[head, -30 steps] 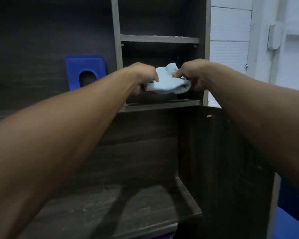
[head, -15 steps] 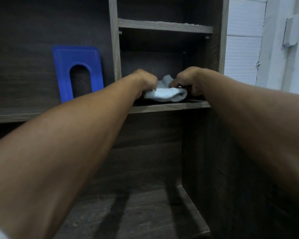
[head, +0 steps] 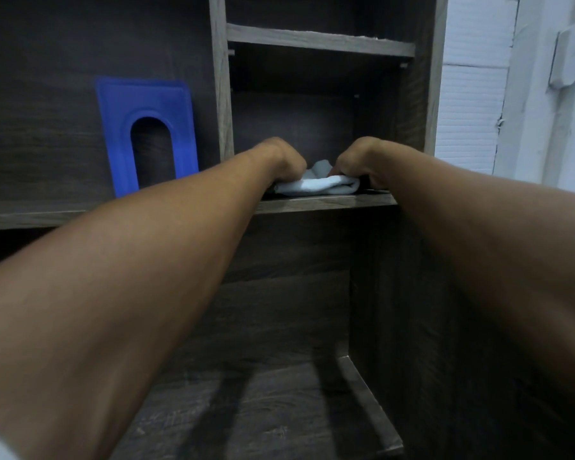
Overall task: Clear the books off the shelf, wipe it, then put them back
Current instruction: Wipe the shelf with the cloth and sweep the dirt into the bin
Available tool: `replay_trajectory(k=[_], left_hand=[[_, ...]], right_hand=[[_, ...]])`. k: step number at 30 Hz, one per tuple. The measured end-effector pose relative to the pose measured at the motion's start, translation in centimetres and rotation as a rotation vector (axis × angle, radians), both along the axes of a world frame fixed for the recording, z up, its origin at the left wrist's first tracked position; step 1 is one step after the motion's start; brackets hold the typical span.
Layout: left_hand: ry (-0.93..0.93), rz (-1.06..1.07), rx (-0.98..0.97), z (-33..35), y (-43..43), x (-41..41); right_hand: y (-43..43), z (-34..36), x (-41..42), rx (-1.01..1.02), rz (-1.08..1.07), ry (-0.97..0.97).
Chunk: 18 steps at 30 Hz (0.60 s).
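Wiping stage by the look of it, no books anywhere in view. Cloth bunched flat on the shelf, right at the front edge of that narrow cubby. Long axis running left-right, parallel to the shelf lip.

Left hand curled down on the cloth's left end, right hand curled down on its right end. Both knuckles-up, fingers tucked under and hidden, so can't tell if pinching the fabric or just pressing it. A bit of cloth poking up in the gap between the 2 hands. Both equally close, neither really nearer.

Key thing for the next stroke: cloth straight ahead at the fingertips, with bare shelf stretching behind it toward the dark back panel. So probably a push away from the body, or a side-to-side sweep along the long axis. Not much room sideways though, cubby walls close on both sides.

Blue panel leaning upright in the left bay, well apart from all this.
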<state>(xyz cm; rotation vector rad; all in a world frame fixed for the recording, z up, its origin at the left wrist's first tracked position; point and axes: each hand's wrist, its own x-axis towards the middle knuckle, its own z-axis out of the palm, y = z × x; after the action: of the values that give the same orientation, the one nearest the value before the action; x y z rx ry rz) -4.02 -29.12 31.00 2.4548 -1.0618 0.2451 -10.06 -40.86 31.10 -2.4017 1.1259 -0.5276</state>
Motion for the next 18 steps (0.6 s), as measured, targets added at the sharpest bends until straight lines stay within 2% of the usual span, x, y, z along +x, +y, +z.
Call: replay_trajectory(k=[4, 7, 11, 15, 18], left_hand=[[-0.072, -0.04, 0.028, -0.3, -0.7, 0.6], [-0.072, -0.034, -0.024, -0.3, -0.9, 1.2], [-0.056, -0.002, -0.183, -0.3, -0.3, 0.7], [-0.027, -0.071, -0.378, -0.4, 0.6, -0.2], [-0.051, -0.119, -0.437, -0.8, 1.5, -1.3]], right_hand=[[-0.7, -0.1, 0.0, -0.044, 0.028, -0.03], [-0.4, -0.1, -0.3, -0.05, 0.06, -0.084], [-0.1, -0.2, -1.2, -0.034, 0.063, -0.21], [1.4, -0.3, -2.7, 0.019, 0.048, -0.297], [2.4, -0.3, -4.0, 0.02, 0.082, -0.361]])
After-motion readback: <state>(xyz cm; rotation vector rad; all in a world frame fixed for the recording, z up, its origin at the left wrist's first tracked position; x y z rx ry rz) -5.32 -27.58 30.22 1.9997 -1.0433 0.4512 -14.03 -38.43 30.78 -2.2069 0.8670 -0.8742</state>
